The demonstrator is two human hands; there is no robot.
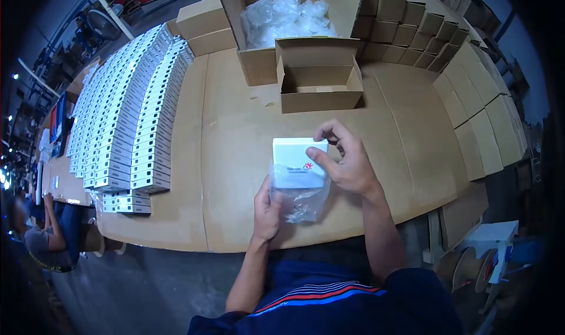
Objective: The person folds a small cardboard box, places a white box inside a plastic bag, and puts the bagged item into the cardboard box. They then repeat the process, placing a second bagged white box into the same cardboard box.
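A small white box (289, 158) with a red logo sits partly inside a clear plastic bag (306, 208), above the near part of the table. My left hand (268, 210) grips the bag along its left side. At the box's upper right corner, my right hand (347, 161) pinches it, thumb on the front face and fingers behind the top edge. The lower part of the bag hangs loose and crumpled below the box. Beyond the hands stands an open brown carton (321, 102), its lid flap raised.
Long stacks of white boxes (118, 117) line the left of the cardboard-covered table (235, 158). A large carton (259, 67) of clear plastic bags (288, 20) stands at the back. Brown cartons (471, 82) are stacked along the right. A seated person (44, 235) is at far left.
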